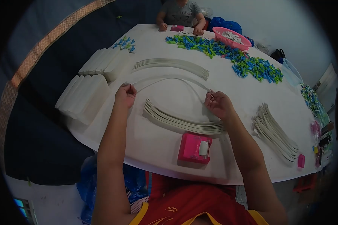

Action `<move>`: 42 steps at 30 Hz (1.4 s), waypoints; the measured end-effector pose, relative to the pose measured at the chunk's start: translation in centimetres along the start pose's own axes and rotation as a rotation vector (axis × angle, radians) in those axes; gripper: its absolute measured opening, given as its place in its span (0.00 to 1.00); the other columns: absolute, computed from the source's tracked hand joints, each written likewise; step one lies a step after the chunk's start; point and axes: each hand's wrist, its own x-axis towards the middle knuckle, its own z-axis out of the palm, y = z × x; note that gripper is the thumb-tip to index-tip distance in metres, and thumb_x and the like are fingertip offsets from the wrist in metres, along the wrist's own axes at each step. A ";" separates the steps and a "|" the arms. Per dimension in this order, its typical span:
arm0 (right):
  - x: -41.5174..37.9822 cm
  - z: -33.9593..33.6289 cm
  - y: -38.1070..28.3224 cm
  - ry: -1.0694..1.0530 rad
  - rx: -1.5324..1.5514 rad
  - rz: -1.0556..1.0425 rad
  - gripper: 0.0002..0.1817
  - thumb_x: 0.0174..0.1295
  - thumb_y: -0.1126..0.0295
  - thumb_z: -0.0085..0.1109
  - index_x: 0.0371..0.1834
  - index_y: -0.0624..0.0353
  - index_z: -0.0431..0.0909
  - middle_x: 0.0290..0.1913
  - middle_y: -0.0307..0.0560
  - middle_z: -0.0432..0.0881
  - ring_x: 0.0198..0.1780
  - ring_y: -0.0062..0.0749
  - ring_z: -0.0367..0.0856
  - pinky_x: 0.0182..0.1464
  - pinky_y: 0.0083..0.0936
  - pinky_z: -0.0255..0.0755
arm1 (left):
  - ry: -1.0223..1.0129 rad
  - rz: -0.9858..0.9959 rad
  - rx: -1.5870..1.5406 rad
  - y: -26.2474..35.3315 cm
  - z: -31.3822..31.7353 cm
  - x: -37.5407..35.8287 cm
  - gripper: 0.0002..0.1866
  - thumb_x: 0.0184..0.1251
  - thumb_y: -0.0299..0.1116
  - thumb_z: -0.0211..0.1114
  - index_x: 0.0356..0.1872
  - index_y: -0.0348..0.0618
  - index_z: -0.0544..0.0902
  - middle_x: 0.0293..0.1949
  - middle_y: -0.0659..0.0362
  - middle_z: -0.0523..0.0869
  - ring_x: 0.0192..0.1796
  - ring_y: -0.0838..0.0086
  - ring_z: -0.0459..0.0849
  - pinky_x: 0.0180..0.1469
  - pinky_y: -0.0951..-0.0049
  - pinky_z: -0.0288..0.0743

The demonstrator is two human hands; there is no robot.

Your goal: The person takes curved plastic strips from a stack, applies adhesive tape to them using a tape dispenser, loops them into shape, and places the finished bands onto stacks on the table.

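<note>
A long, thin whitish strip (168,76) arches just over the table between my two hands. Its left end is pinched in the fingers of my left hand (126,96). At the other end, the closed fingers of my right hand (218,104) grip the strip. Beyond it lies a row of similar strips (171,63). Nearer to me is another curved bundle of strips (182,120), partly under my right forearm. A bright pink box-shaped device (194,148) with a pale roll-like part sits in front of that bundle.
More strips (274,131) lie at the right. Stacked translucent white pieces (86,93) stand left. Blue and green clips (229,52) spread along the far side, beside a pink basket (248,47). Another person (179,15) sits across the white table (139,146).
</note>
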 end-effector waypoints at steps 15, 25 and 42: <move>2.6 -0.8 -2.6 0.317 -1.935 -0.752 0.12 0.57 0.64 0.69 0.38 0.60 0.88 0.40 0.53 0.87 0.38 0.48 0.86 0.47 0.38 0.80 | -0.035 0.740 1.548 2.2 0.5 4.0 0.17 0.59 0.24 0.71 0.50 0.38 0.83 0.38 0.56 0.90 0.40 0.69 0.89 0.47 0.68 0.81; 8.0 -1.0 -2.8 0.350 -1.944 -0.981 0.12 0.58 0.63 0.70 0.40 0.58 0.88 0.38 0.49 0.85 0.40 0.41 0.85 0.46 0.35 0.79 | 0.101 0.768 1.635 2.5 1.2 8.6 0.15 0.58 0.32 0.75 0.47 0.45 0.86 0.41 0.60 0.92 0.43 0.65 0.91 0.46 0.65 0.81; 9.0 -0.4 -3.1 0.397 -1.960 -0.974 0.13 0.61 0.61 0.69 0.43 0.56 0.89 0.39 0.48 0.86 0.41 0.41 0.86 0.48 0.35 0.79 | 0.272 0.683 1.581 2.3 2.5 8.1 0.17 0.57 0.33 0.76 0.48 0.44 0.88 0.40 0.59 0.93 0.43 0.67 0.91 0.46 0.66 0.82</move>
